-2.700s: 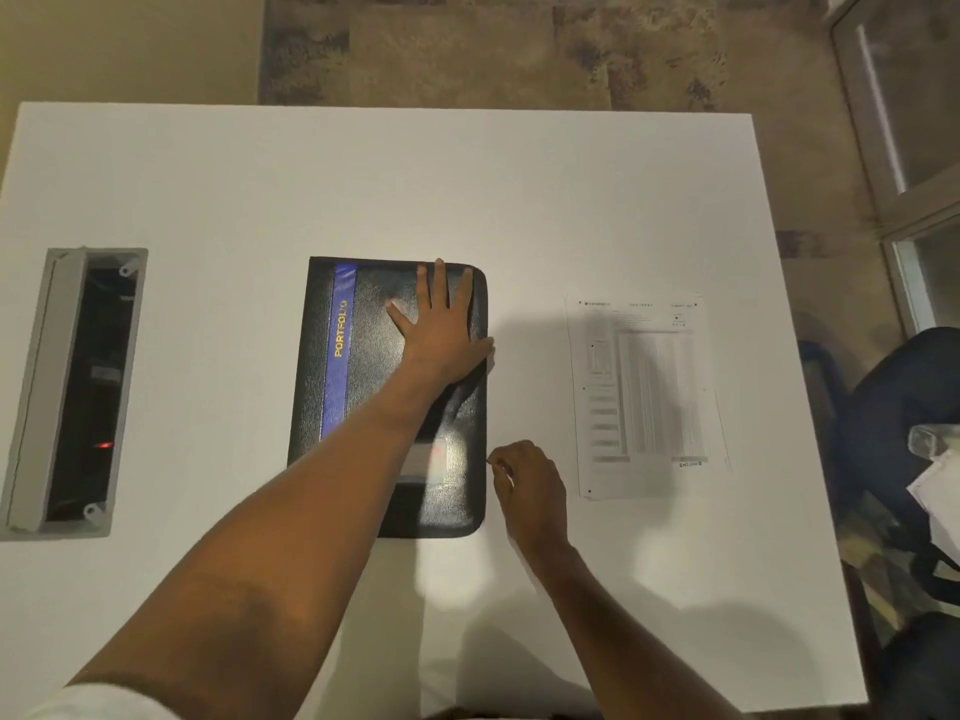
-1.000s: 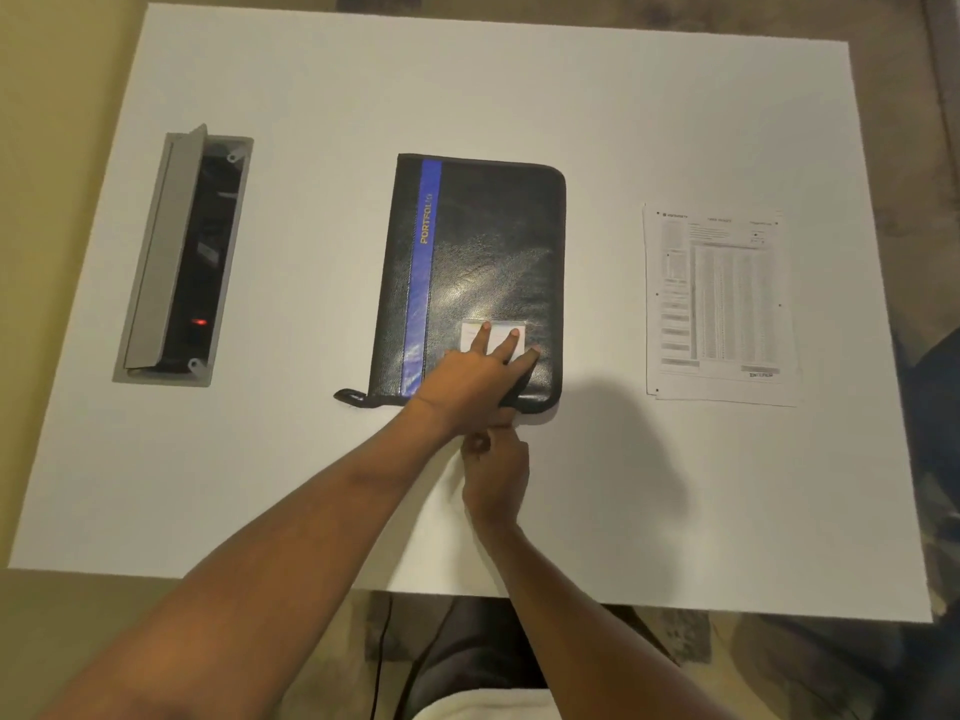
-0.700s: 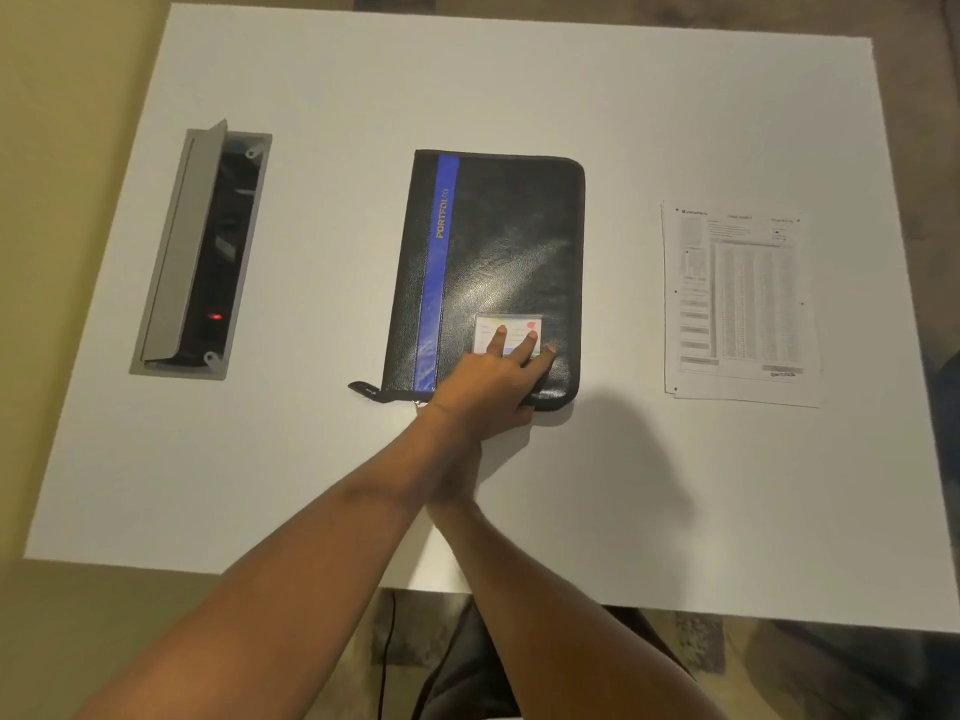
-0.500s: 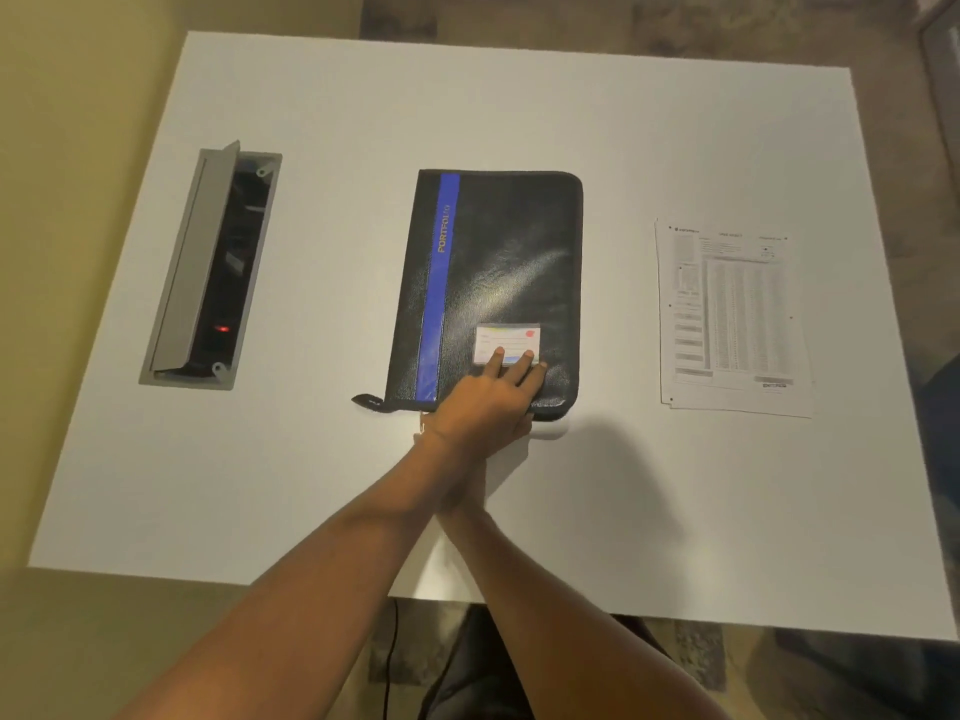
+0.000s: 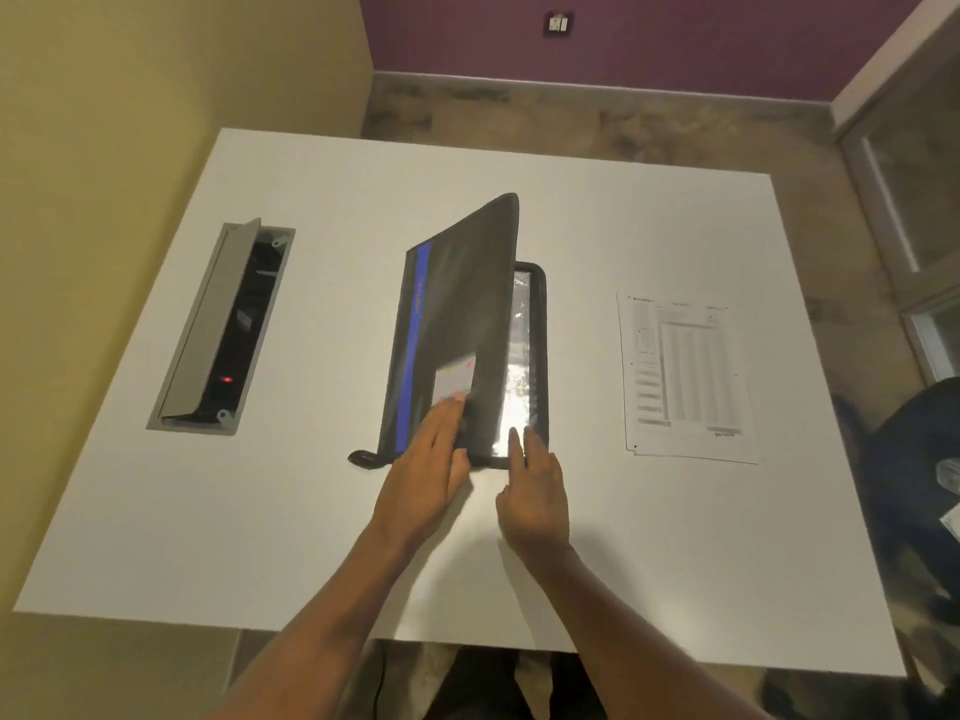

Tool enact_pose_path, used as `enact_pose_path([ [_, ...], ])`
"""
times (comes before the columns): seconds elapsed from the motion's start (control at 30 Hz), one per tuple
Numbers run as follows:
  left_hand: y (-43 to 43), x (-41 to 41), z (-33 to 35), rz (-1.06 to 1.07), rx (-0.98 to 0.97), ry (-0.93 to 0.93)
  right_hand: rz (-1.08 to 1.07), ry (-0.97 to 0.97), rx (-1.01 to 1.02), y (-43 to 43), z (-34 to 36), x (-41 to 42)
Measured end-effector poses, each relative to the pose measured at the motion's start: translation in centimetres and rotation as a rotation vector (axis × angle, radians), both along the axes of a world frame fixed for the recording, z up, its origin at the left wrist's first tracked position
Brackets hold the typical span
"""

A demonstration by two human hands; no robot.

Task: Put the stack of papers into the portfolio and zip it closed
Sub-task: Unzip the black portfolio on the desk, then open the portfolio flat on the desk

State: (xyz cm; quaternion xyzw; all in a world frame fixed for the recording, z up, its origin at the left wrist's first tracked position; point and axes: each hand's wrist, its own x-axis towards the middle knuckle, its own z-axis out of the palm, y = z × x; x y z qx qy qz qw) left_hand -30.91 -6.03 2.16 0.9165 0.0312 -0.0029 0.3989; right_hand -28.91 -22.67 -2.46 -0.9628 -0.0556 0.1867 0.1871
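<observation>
A black portfolio (image 5: 457, 314) with a blue stripe lies in the middle of the white table (image 5: 322, 537). Its front cover is lifted, hinged on the left, and a shiny inner pocket (image 5: 519, 366) shows under it. My left hand (image 5: 428, 480) holds the cover's lower right corner, fingers on its outer face, thumb hidden behind. My right hand (image 5: 535, 491) rests its fingertips on the near edge of the lower half, fingers together. The stack of papers (image 5: 685, 376) lies flat to the right, apart from both hands.
An open grey cable box (image 5: 218, 330) with a red light is set into the table at the left. The zipper pull (image 5: 363, 458) trails off the portfolio's near left corner. A dark chair (image 5: 919, 459) stands off the table's right side.
The portfolio lay closed and flat before; now its cover is raised on the right side. My right hand has come out from under my left arm to the portfolio's near right edge.
</observation>
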Motion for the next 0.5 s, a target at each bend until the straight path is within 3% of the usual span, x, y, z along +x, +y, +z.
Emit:
enact_pose_path([
  [0.1,1.7,-1.5,0.1,0.122,-0.072,-0.061,0.138,-0.048,-0.155,-0.9,-1.1,-0.2],
  [0.27,3.6,-2.0,1.4,0.411,-0.230,-0.238,0.156,0.030,-0.265,-1.3,-1.1,-0.2],
  [0.5,8.0,-2.6,0.5,0.943,-0.386,-0.257,0.212,0.064,-0.277,-2.3,0.5,0.4],
])
